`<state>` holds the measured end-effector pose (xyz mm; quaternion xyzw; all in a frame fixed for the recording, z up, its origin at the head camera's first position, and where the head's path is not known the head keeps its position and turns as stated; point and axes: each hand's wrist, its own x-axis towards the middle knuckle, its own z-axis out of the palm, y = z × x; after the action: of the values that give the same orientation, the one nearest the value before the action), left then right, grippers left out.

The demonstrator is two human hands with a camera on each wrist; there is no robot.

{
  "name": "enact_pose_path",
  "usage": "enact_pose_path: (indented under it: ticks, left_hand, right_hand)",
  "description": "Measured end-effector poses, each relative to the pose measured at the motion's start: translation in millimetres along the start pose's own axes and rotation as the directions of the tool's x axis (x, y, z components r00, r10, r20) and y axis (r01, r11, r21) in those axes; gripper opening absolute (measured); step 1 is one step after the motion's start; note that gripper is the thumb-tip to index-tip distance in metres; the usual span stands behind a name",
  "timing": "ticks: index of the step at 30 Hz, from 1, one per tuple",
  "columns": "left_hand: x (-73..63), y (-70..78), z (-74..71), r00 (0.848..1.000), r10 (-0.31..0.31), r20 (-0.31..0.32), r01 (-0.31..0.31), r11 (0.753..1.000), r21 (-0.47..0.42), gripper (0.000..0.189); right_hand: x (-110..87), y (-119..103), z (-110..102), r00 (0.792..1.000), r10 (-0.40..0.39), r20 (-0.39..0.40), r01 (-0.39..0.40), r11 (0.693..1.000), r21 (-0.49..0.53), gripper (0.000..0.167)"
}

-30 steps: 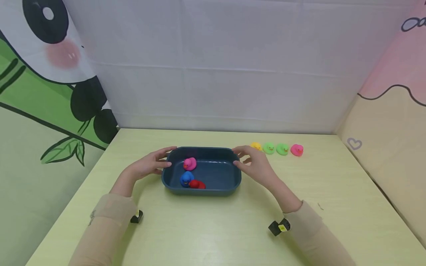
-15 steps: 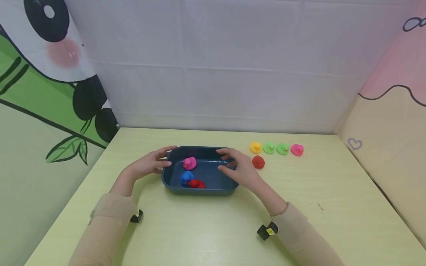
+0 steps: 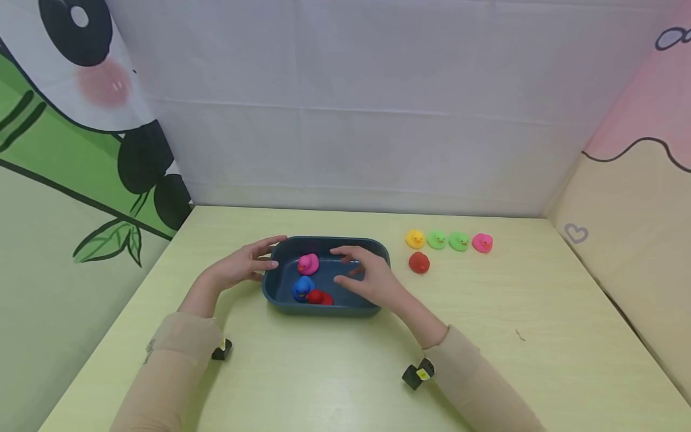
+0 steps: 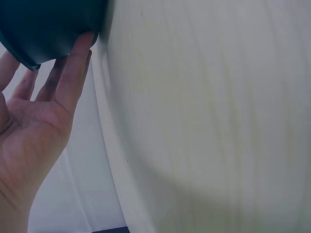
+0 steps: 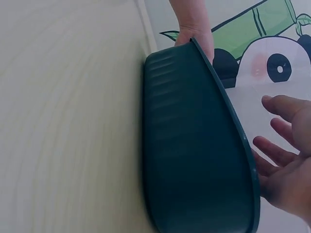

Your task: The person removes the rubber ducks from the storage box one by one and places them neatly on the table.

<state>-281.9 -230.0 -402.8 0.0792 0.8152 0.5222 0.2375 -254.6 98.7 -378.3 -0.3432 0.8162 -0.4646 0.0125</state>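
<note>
My left hand [image 3: 236, 267] holds the left end of a dark blue rectangular basin [image 3: 324, 310], thumb over the rim and the other fingers against the outside. In the left wrist view, fingertips of the left hand [image 4: 43, 114] touch the outer wall of the basin [image 4: 53, 29]. Over the basin's right half hovers my right hand [image 3: 375, 281], thumb and fingers apart around nothing. Inside, toward the left, lie a pink rubber duck [image 3: 308, 264], a blue rubber duck [image 3: 303, 288] and a red rubber duck [image 3: 321, 297].
Right of the basin, a row holds a yellow duck [image 3: 415, 239], two green ducks [image 3: 436, 240] and a pink duck [image 3: 482, 243]. A red duck [image 3: 418, 263] lies in front of the yellow one. White cloth [image 3: 356, 156] hangs behind the pale table [image 3: 335, 372].
My right hand has moved left from the basin's right rim to over its inside, uncovering the red duck on the table. The left hand and basin have stayed in place.
</note>
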Motion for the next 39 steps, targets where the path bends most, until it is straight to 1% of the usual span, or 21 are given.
enact_pose_path:
  ticks: [5, 7, 14, 18, 20, 23, 29, 31, 35, 39]
  left_hand:
    - [1.5, -0.7, -0.1, 1.0, 0.001, 0.001, -0.001, 1.0, 0.004, 0.061]
    - [1.7, -0.5, 0.0, 1.0, 0.0, 0.0, 0.0, 1.0, 0.004, 0.061]
    - [0.2, 0.9, 0.1, 1.0, 0.016, 0.001, -0.016, 1.0, 0.017, 0.062]
    - [-0.4, 0.9, -0.1, 1.0, 0.023, 0.004, -0.023, 1.0, 0.016, 0.062]
    - [-0.6, 1.0, -0.1, 1.0, 0.026, 0.007, -0.026, 1.0, 0.013, 0.063]
    - [-0.9, 1.2, 0.1, 1.0, 0.028, 0.009, -0.028, 1.0, 0.007, 0.063]
    - [-1.6, 2.0, 0.6, 1.0, 0.021, 0.003, -0.021, 1.0, 0.003, 0.062]
    - [-1.9, 2.3, 0.6, 1.0, 0.021, 0.004, -0.021, 1.0, 0.004, 0.062]
    - [-2.3, 2.3, 0.3, 1.0, 0.021, 0.006, -0.022, 1.0, 0.004, 0.062]
    - [-2.3, 1.8, -0.5, 1.0, 0.02, 0.006, -0.02, 1.0, 0.005, 0.062]
  right_hand:
    - [3.5, 5, 6, 0.996, 0.023, 0.083, -0.024, 1.0, 0.014, 0.05]
    - [5.1, 9, 8, 0.993, 0.015, 0.113, -0.016, 1.0, 0.008, 0.05]
    - [9.2, 16, 13, 0.977, -0.066, 0.205, 0.063, 0.998, 0.022, 0.046]
    - [12.1, 17, 15, 0.964, -0.06, 0.26, 0.053, 0.998, 0.033, 0.045]
    - [14.0, 18, 16, 0.958, -0.049, 0.284, 0.046, 0.999, 0.019, 0.044]
    - [16.8, 18, 16, 0.942, -0.042, 0.332, 0.048, 0.999, -0.01, 0.041]
    - [22.7, 18, 17, 0.898, -0.067, 0.436, 0.083, 0.996, -0.018, 0.037]
    - [24.4, 19, 18, 0.89, -0.071, 0.451, 0.095, 0.995, -0.031, 0.037]
    - [27.3, 22, 21, 0.881, -0.075, 0.466, 0.122, 0.99, -0.071, 0.035]
    - [29.8, 23, 23, 0.871, -0.08, 0.486, 0.14, 0.986, -0.089, 0.034]
